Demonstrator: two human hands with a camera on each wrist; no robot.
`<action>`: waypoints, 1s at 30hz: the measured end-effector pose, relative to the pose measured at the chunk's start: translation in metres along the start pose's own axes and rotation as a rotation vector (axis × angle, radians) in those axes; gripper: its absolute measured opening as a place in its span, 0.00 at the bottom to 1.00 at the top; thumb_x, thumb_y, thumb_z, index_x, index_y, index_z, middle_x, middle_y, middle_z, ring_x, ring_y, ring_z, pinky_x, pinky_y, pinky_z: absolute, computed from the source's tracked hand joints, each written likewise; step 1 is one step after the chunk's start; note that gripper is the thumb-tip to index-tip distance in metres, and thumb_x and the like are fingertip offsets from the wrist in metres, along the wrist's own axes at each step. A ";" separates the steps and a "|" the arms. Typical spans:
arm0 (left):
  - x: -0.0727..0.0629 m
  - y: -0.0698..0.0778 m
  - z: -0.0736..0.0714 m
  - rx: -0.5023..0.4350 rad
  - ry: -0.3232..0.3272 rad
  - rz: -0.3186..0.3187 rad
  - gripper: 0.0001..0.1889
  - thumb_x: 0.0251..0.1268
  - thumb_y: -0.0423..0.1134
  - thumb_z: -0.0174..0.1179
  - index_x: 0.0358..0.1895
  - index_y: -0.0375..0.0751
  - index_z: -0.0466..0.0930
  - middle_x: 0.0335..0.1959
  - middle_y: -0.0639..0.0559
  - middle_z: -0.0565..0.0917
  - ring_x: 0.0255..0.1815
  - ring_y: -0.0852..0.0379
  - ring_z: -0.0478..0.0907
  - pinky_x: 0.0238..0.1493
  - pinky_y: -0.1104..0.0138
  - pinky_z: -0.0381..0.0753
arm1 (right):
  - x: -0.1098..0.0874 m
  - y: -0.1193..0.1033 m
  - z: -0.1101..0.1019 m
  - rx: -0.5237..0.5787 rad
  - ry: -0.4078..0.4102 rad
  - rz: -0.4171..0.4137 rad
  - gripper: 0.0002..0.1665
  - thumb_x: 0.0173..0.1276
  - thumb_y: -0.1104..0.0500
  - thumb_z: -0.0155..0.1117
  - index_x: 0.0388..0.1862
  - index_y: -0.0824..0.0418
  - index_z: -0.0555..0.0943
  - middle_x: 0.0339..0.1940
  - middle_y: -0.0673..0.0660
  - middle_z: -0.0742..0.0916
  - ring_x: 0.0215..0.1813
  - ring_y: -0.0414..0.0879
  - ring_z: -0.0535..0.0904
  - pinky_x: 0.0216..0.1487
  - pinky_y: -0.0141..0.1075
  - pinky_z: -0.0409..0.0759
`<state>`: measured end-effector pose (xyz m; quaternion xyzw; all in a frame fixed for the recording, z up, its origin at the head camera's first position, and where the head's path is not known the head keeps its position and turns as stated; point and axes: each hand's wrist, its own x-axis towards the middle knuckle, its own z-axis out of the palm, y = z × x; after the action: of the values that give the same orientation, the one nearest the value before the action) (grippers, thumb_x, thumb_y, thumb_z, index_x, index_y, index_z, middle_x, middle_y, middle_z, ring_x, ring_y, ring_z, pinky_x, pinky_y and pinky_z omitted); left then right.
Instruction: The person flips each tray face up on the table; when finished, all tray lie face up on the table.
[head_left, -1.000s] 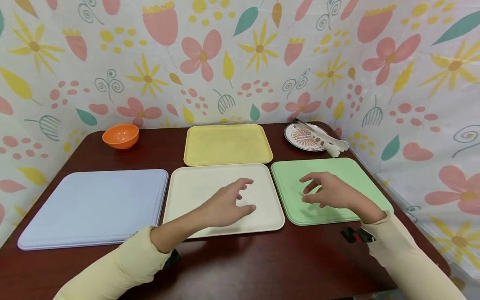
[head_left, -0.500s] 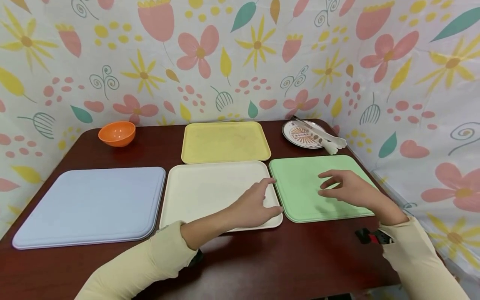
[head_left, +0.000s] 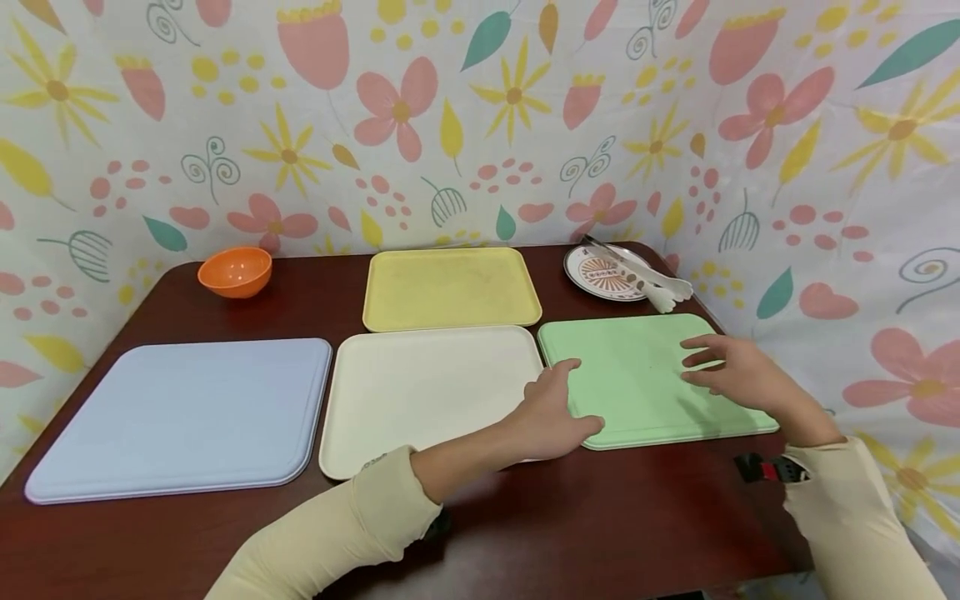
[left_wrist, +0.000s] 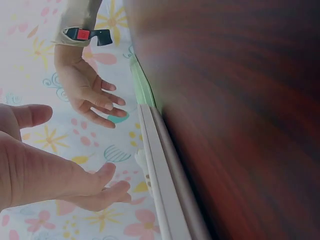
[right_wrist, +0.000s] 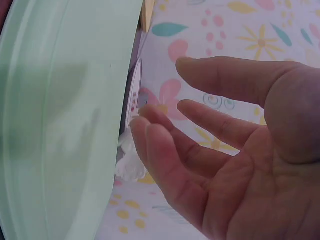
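In the head view my left hand (head_left: 549, 415) hovers over the gap between the cream tray (head_left: 420, 392) and the green tray (head_left: 622, 375), thumb and fingers spread apart. My right hand (head_left: 742, 375) hangs above the right part of the green tray, casting a shadow on it. Its fingers are loosely bent, and nothing lies between them in the right wrist view, where the palm (right_wrist: 260, 190) shows beside the green tray's surface (right_wrist: 75, 120). The left wrist view shows both hands above the level of the tray edges, holding nothing.
A blue tray (head_left: 187, 417) lies at the left and a yellow tray (head_left: 453, 287) behind the cream one. An orange bowl (head_left: 236, 272) stands at the back left. Tongs (head_left: 656, 279) rest across a patterned plate (head_left: 592, 283) at the back right. Floral cloth (head_left: 450, 125) hangs behind the dark table.
Both hands have moved to the right, the left from over the cream tray to the green tray's near edge, the right further across the green tray. The trays keep their places.
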<state>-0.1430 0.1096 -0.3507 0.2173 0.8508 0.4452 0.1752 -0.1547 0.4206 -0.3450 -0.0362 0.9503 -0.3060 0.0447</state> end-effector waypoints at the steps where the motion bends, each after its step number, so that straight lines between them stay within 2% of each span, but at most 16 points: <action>1: 0.002 0.001 0.002 -0.005 0.003 -0.014 0.40 0.62 0.46 0.64 0.76 0.51 0.55 0.72 0.52 0.65 0.70 0.48 0.61 0.60 0.59 0.71 | 0.001 0.002 -0.002 -0.011 0.003 0.002 0.34 0.70 0.59 0.67 0.67 0.76 0.68 0.53 0.75 0.82 0.50 0.61 0.84 0.37 0.38 0.83; 6: 0.011 0.005 0.010 -0.016 0.016 -0.055 0.41 0.59 0.43 0.64 0.76 0.53 0.55 0.68 0.49 0.66 0.66 0.49 0.62 0.52 0.61 0.72 | 0.003 0.015 -0.010 -0.083 0.039 0.012 0.35 0.70 0.56 0.67 0.66 0.77 0.68 0.54 0.77 0.81 0.56 0.70 0.78 0.38 0.36 0.80; 9: 0.015 0.006 0.013 -0.033 0.006 -0.085 0.42 0.58 0.42 0.64 0.76 0.54 0.54 0.67 0.47 0.66 0.65 0.48 0.62 0.52 0.61 0.71 | 0.002 0.023 -0.014 -0.118 0.046 0.025 0.36 0.69 0.56 0.67 0.65 0.79 0.68 0.54 0.79 0.80 0.57 0.72 0.77 0.40 0.38 0.79; 16: 0.022 0.008 0.016 -0.013 -0.013 -0.160 0.43 0.58 0.44 0.64 0.76 0.56 0.53 0.67 0.44 0.64 0.66 0.48 0.61 0.53 0.59 0.71 | -0.001 0.033 -0.020 -0.125 0.016 0.068 0.38 0.71 0.54 0.65 0.66 0.81 0.65 0.57 0.82 0.77 0.59 0.76 0.72 0.49 0.53 0.78; 21: 0.027 0.010 0.018 -0.004 -0.002 -0.203 0.45 0.57 0.45 0.65 0.76 0.53 0.51 0.67 0.42 0.64 0.67 0.45 0.62 0.55 0.58 0.72 | -0.001 0.041 -0.024 -0.128 -0.020 0.102 0.40 0.71 0.53 0.64 0.67 0.82 0.63 0.58 0.85 0.73 0.61 0.77 0.69 0.51 0.58 0.77; 30: 0.034 0.010 0.024 0.012 -0.006 -0.246 0.47 0.58 0.47 0.66 0.77 0.52 0.47 0.73 0.40 0.58 0.70 0.44 0.58 0.58 0.56 0.71 | 0.000 0.059 -0.031 -0.162 -0.033 0.119 0.42 0.71 0.52 0.64 0.67 0.84 0.62 0.57 0.85 0.74 0.59 0.78 0.70 0.47 0.55 0.79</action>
<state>-0.1581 0.1494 -0.3587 0.1136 0.8731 0.4149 0.2296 -0.1608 0.4859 -0.3546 0.0120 0.9715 -0.2244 0.0753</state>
